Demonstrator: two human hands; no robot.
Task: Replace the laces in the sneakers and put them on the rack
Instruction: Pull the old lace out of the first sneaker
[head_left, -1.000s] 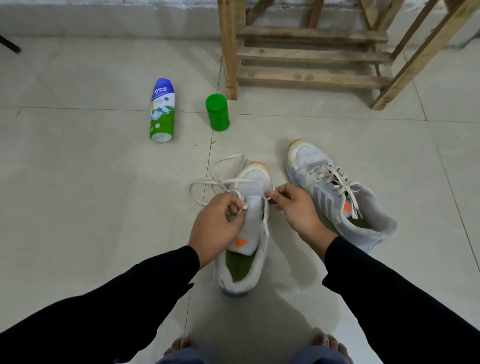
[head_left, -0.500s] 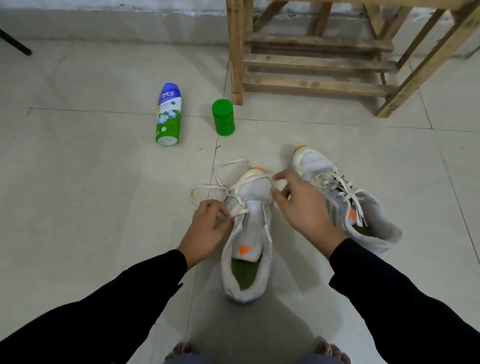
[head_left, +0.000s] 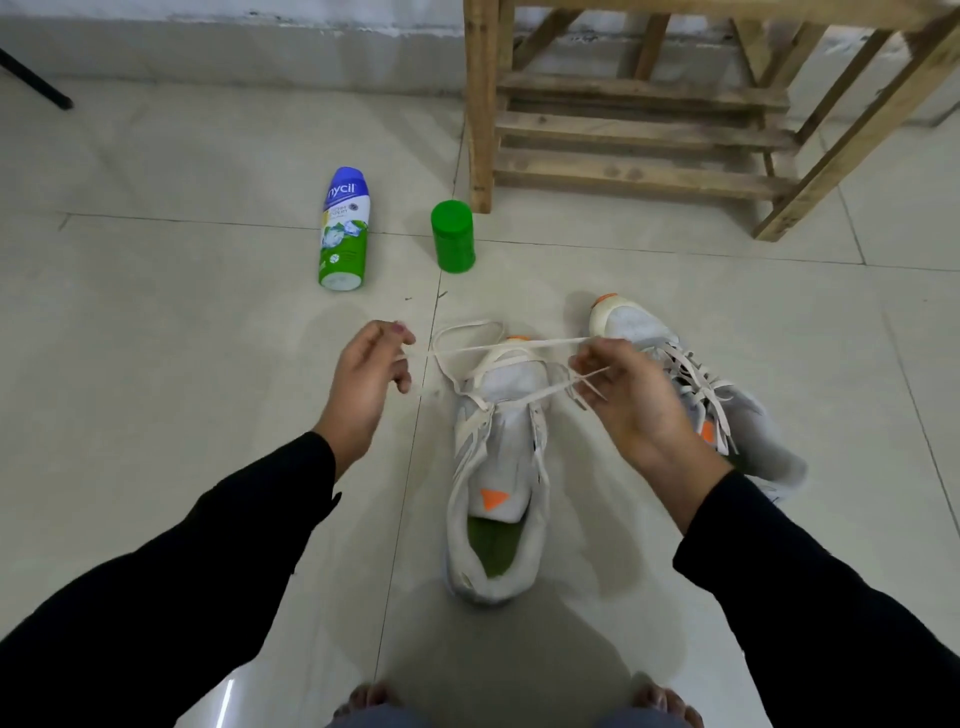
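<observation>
A grey-white sneaker (head_left: 498, 467) with an orange mark and green insole lies on the floor in front of me, toe away. Its cream lace (head_left: 498, 347) runs through only the lowest eyelets and stretches across the toe. My left hand (head_left: 363, 379) pinches one end of the lace left of the shoe. To the right of the toe, my right hand (head_left: 623, 395) pinches the other end. A second sneaker (head_left: 696, 395), fully laced, lies to the right, partly hidden behind my right hand. The wooden rack (head_left: 639, 124) stands at the back.
A blue-green bottle (head_left: 343, 228) lies on its side on the tiled floor at the back left. A green cap (head_left: 453, 236) stands beside the rack's front-left leg. A dark pole (head_left: 31, 78) crosses the far left corner. My bare toes (head_left: 363, 701) show at the bottom edge.
Both hands have moved up and apart from the shoe's eyelets, pulling the lace ends out sideways so the lace is drawn taut across the toe.
</observation>
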